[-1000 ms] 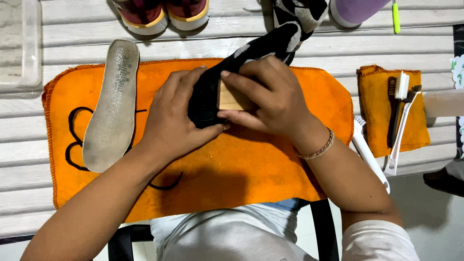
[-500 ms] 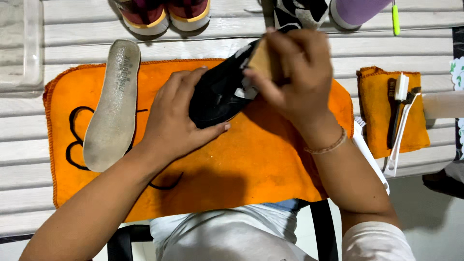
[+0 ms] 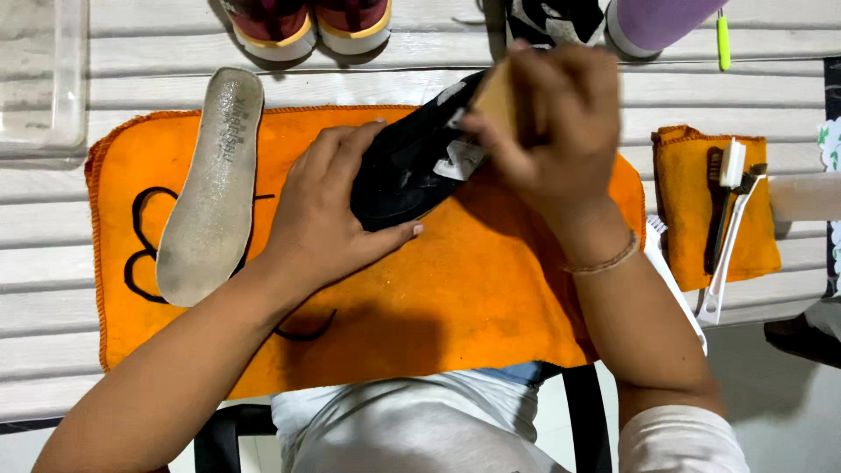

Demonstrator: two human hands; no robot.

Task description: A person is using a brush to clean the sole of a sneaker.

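A black shoe (image 3: 412, 162) lies slanted on an orange towel (image 3: 438, 307) spread over a white slatted table. My left hand (image 3: 328, 215) grips the shoe's near end and holds it down. My right hand (image 3: 552, 127) is closed around a small tan wooden brush (image 3: 498, 98) pressed against the shoe's far end. A grey insole (image 3: 215, 188) lies flat on the towel's left part, beside a loose black lace (image 3: 140, 245). A thin bracelet circles my right wrist.
Maroon and yellow shoes (image 3: 307, 22) stand at the table's far edge, with a patterned shoe (image 3: 552, 17) and a purple one (image 3: 657, 22). A smaller orange cloth (image 3: 683, 210) at right carries several brushes (image 3: 727, 193). A clear plastic box (image 3: 39, 79) sits far left.
My right hand has swept the brush from the shoe's middle up toward its far end. My left hand and the shoe have stayed nearly still.
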